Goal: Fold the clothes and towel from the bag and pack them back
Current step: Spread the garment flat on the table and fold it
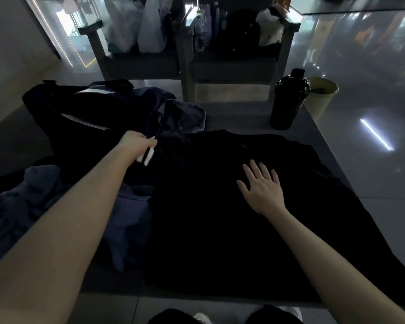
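Note:
A black T-shirt [220, 206] lies spread flat on the grey table [241, 115]. My right hand [262, 185] rests on its chest area with fingers straight and spread. My left hand [136, 143] is at the shirt's left shoulder, fingers curled, pinching a small white object [147, 156] at the shirt's edge; I cannot tell what the object is. A dark bag [84, 113] with white stripes lies open at the back left. Blue-grey cloth [131, 220] and a dark blue towel-like heap [17, 206] lie at the left, partly under my left arm.
A black bottle [288, 101] stands upright at the table's back right, beside a pale bin [323, 94] on the floor. Two chairs [187, 61] loaded with plastic bags and bottles stand behind the table. My knees show below the front edge.

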`<action>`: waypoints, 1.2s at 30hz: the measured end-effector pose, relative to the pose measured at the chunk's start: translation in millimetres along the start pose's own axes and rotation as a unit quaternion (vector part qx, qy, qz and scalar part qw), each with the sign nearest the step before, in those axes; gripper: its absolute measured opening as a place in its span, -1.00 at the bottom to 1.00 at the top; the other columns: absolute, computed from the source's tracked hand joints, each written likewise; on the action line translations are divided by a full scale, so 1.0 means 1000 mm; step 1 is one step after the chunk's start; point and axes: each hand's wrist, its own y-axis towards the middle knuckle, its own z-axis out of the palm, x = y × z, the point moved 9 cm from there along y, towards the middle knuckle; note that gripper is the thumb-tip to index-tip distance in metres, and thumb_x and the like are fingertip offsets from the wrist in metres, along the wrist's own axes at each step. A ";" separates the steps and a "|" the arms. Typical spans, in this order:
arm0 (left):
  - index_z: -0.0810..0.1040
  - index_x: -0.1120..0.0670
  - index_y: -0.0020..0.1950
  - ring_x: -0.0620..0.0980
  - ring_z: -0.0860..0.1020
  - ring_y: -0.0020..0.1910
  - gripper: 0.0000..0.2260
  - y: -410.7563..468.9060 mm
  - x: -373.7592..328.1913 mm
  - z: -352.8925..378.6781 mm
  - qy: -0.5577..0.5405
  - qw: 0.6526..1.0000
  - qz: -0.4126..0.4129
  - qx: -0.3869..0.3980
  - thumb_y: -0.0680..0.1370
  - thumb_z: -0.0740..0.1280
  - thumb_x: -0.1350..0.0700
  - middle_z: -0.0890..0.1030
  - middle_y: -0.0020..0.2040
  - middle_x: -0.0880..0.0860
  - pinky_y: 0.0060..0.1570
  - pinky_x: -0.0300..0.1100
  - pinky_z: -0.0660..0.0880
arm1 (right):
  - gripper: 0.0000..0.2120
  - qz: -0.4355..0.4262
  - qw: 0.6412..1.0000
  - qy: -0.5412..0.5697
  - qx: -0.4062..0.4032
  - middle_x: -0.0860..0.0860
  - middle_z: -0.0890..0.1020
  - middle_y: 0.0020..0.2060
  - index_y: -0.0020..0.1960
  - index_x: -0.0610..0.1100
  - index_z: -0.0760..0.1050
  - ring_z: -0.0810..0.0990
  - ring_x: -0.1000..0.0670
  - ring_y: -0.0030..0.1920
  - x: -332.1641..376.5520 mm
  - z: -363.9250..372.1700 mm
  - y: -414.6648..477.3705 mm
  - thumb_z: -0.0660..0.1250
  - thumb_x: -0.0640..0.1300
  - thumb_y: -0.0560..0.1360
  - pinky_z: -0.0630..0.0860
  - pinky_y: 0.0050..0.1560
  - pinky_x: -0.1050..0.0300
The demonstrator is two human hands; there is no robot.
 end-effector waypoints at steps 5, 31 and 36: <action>0.51 0.24 0.21 0.17 0.52 0.13 -0.43 -0.004 -0.004 -0.022 0.177 0.983 -0.026 0.030 0.39 0.48 -0.14 0.54 0.16 0.17 0.07 -0.05 0.47 | -0.42 0.003 1.000 0.000 0.009 0.04 -0.05 0.54 0.55 0.03 -0.05 -0.11 -0.02 0.53 -0.001 0.000 0.001 -0.11 0.22 0.59 -0.15 0.50 -0.06; 0.35 0.08 0.43 -0.02 0.57 -0.10 -0.41 -0.040 -0.069 0.070 0.081 0.978 0.135 0.137 0.44 0.47 0.18 0.48 0.23 0.09 -0.25 -0.25 0.56 | -0.42 -0.003 1.000 0.010 -0.005 0.03 -0.02 0.54 0.55 0.02 -0.03 -0.09 -0.03 0.53 0.000 -0.001 0.001 -0.09 0.22 0.59 -0.13 0.50 -0.07; 0.32 0.08 0.44 -0.08 0.56 0.07 -0.37 -0.047 -0.058 0.120 0.101 0.963 0.130 0.211 0.47 0.37 -0.18 0.59 0.15 -0.02 0.09 -0.19 0.45 | -0.42 0.004 1.000 0.011 -0.003 0.03 -0.02 0.54 0.54 0.03 -0.03 -0.09 -0.02 0.53 0.000 -0.001 0.002 -0.08 0.22 0.59 -0.13 0.50 -0.07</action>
